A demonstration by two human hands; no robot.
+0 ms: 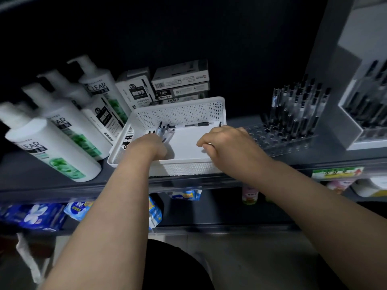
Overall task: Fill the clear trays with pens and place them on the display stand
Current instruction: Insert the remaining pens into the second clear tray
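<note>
On the shelf, in the white basket, the left hand grips a bunch of pens. A single pen lies by the basket's back wall. The right hand is curled at the basket's right side; I cannot tell whether it holds anything. Just beside it, the clear tray stands on the shelf with upright pens in its back rows and its front holes bare. It looks about half filled, and is not yet on the display stand.
</note>
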